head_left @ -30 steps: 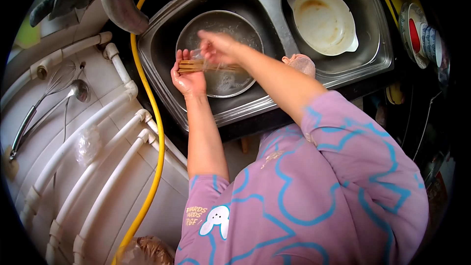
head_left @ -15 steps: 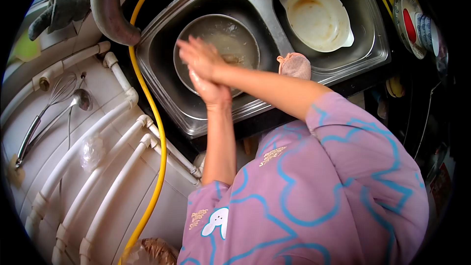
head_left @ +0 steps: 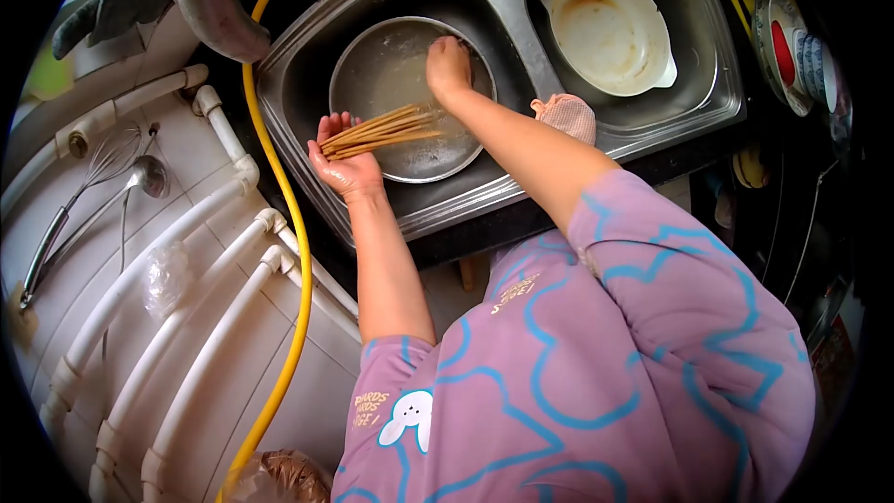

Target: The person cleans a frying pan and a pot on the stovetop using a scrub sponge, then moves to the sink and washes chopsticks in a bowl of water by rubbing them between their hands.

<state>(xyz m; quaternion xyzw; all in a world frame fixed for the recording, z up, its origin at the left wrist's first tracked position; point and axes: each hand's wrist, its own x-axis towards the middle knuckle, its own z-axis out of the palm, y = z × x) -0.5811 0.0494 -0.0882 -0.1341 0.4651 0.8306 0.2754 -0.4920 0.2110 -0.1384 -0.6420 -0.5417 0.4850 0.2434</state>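
Note:
A bundle of wooden chopsticks (head_left: 382,130) rests across the upturned palm of my left hand (head_left: 346,160), its fingers curled up beside them. The far ends of the chopsticks reach over a round metal basin (head_left: 337,74) of cloudy water, which sits in the left bowl of the sink. Over the basin's right side, my right hand (head_left: 449,63) is closed, fingers bent down toward the water. Whatever its fingertips hold, if anything, is hidden.
A pale two-handled dish (head_left: 610,33) with brown stains lies in the right sink bowl (head_left: 694,65). On the sink's front edge is a pink mesh scrubber (head_left: 568,118). A yellow hose (head_left: 296,214) and white pipes (head_left: 200,214) run along the left; stacked bowls (head_left: 810,65) stand at right.
My hands, pressed together over the basin before, have separated. The left moved left and now shows the chopsticks in its palm; the right moved up and right over the basin.

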